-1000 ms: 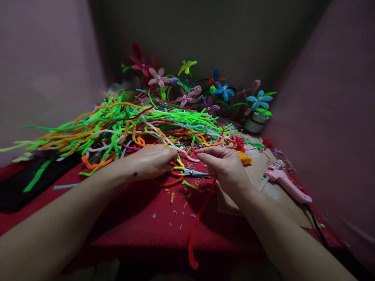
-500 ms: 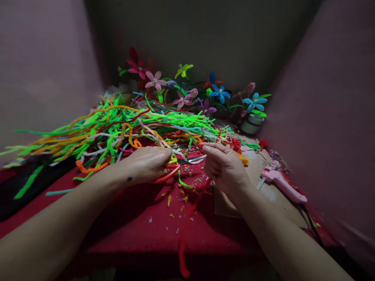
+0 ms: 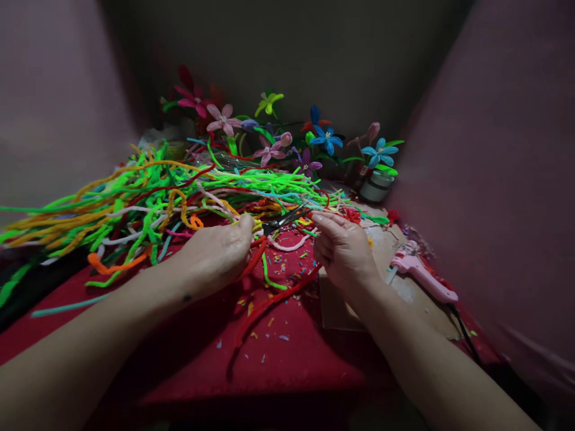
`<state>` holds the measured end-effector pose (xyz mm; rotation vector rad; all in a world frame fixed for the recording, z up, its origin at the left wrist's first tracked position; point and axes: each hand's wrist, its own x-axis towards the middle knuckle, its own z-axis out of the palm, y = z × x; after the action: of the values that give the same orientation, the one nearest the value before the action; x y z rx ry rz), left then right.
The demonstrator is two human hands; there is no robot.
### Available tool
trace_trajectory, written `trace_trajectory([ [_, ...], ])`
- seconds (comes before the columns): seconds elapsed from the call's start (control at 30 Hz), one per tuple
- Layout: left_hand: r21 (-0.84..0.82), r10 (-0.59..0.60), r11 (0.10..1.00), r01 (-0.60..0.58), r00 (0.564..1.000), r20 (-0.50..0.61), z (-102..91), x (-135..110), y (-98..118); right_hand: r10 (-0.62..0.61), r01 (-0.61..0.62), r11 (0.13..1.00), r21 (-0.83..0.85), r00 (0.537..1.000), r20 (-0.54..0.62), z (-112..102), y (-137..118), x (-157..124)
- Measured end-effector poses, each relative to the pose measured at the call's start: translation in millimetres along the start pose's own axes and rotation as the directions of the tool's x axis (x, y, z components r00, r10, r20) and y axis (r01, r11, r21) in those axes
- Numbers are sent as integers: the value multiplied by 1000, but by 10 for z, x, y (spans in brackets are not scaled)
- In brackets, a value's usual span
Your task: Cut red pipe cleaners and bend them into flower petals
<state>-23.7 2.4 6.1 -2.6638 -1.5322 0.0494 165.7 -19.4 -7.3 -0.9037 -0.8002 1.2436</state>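
Beside right hand (image 3: 344,242) — scissors (image 3: 272,227), now higher

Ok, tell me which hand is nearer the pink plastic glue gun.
Right. The right hand is left of the glue gun, apart from it, holding a fuzzy red strip; the left hand is farther left, gripping metal-bladed scissors.

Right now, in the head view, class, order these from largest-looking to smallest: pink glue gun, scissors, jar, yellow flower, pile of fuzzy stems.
1. Pile of fuzzy stems, sprawling
2. Pink glue gun
3. Scissors and jar: too close to rank, since the left hand hides part of the scissors
4. Yellow flower
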Motion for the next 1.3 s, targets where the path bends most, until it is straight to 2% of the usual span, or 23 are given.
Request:
trace_trajectory([
  [0.13, 81, 23, 996, -21, 1000, -14, 29, 12, 37, -27, 27, 1000, -14, 999, -17, 5, 19, -6],
  [0.47, 163, 49, 986, -41, 998, -44, 49, -5, 61, -16, 16, 1000, -19, 1000, -20, 3, 43, -13],
  [0.7, 195, -24, 980, 27, 1000, -15, -13, -19, 88, -5, 4, 1000, 12, 1000, 20, 4, 44, -15],
  [0.87, 205, -9, 979, 13, 1000, -22, -44, -47, 107, 10, -11, 1000, 24, 999, 47, 3, 38, -7],
  [0.97, 133, -18, 991, 23, 999, -39, -30, -43, 69, 30, -32, 999, 32, 998, 62, -5, 36, -6],
  [1.03, -37, -37, 999, 34, 997, -74, -10, -25, 34, 74, -78, 996, 40, 992, 100, -10, 29, -9],
  [1.07, -179, -46, 983, 28, 994, -98, -2, -13, 22, 105, -112, 993, 46, 986, 132, -12, 24, -11],
  [1.1, -349, -60, 937, 14, 991, -122, 2, -2, 17, 139, -149, 987, 52, 976, 170, -12, 20, -14],
  [1.13, -524, -75, 852, -7, 988, -135, 2, 7, 20, 170, -186, 981, 60, 963, 210, -11, 17, -17],
  [1.2, -801, -106, 597, -47, 985, -137, -15, 14, 52, 226, -258, 963, 79, 930, 289, -7, 23, -23],
  [1.27, -934, -135, 350, -66, 984, -120, -41, 8, 108, 284, -338, 936, 102, 892, 352, -4, 53, -30],
  [1.3, -963, -148, 256, -79, 982, -120, -51, 2, 137, 320, -386, 915, 113, 869, 378, -4, 77, -34],
])
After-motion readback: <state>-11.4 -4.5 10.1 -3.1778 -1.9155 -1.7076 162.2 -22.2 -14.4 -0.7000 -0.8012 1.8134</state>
